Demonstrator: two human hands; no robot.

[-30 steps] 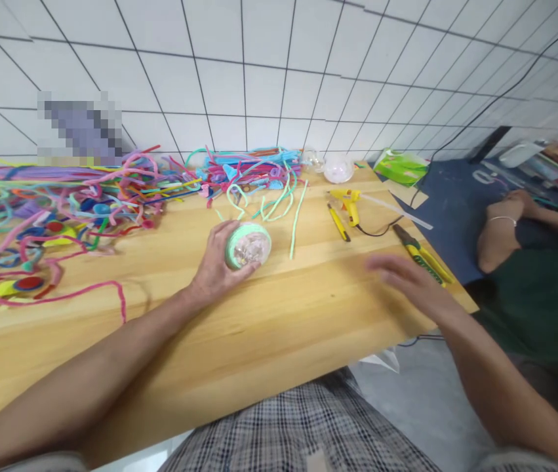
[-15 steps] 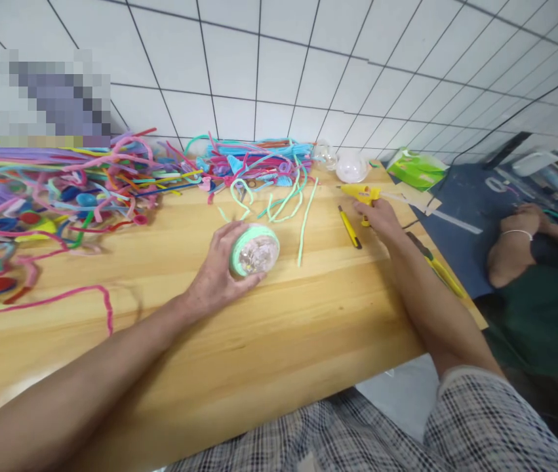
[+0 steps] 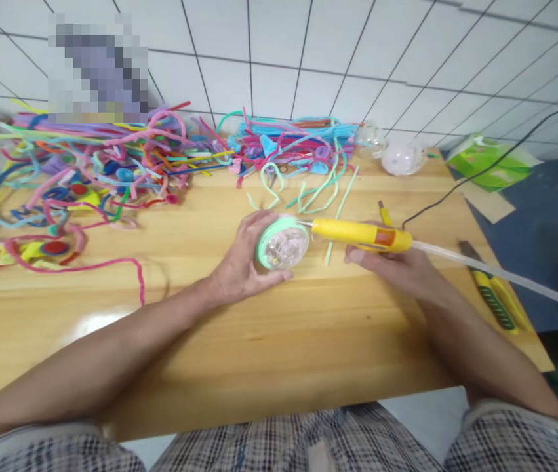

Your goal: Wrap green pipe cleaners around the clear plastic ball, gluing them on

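Observation:
My left hand (image 3: 246,259) is closed around the side of a clear ball (image 3: 287,248) wrapped with mint-green pipe cleaner at its rim. In my right hand (image 3: 397,265) is a yellow hot glue gun (image 3: 362,235), with a long glue stick (image 3: 499,272) sticking out of its back. The gun's metal nozzle points left, at the upper right of the green rim; I cannot tell whether it touches. A pale green pipe cleaner (image 3: 346,193) lies on the table just behind the gun, partly hidden by it.
Heaped pipe cleaners (image 3: 96,170) in many colours cover the back left of the wooden table (image 3: 259,354). Clear balls (image 3: 403,157) stand at the back. A utility knife (image 3: 384,213), yellow-handled cutters (image 3: 495,298) and a green packet (image 3: 490,164) lie rightward. A black cord (image 3: 460,187) crosses there.
My right hand has lifted the glue gun off the right side of the table and brought it left to the ball. My left hand still holds the ball. The view has shifted.

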